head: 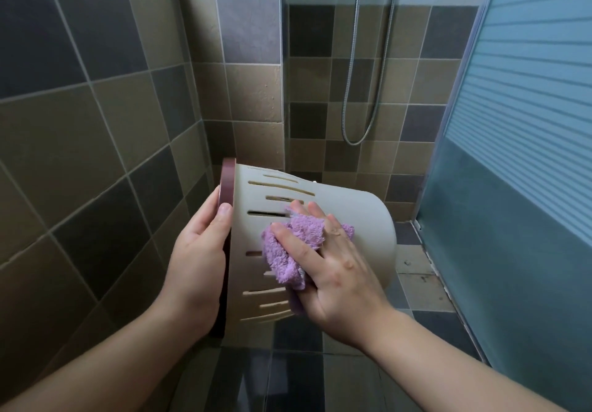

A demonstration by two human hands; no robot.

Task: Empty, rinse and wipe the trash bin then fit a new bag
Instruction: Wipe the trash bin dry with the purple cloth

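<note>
A beige plastic trash bin [352,216] with slotted sides and a mauve rim [228,184] is held in the air on its side, its mouth facing left and its base to the right. My left hand [198,261] grips the rim, thumb over the edge. My right hand [330,264] lies on the bin's outer wall and presses a crumpled lilac cloth [290,251] against it, with the cloth pinched under thumb and fingers. The inside of the bin is hidden.
Brown and grey tiled walls [96,130] close in on the left and ahead. A metal shower hose [352,75] hangs on the far wall. A frosted glass door [519,155] stands at the right. Tiled floor [298,379] lies below.
</note>
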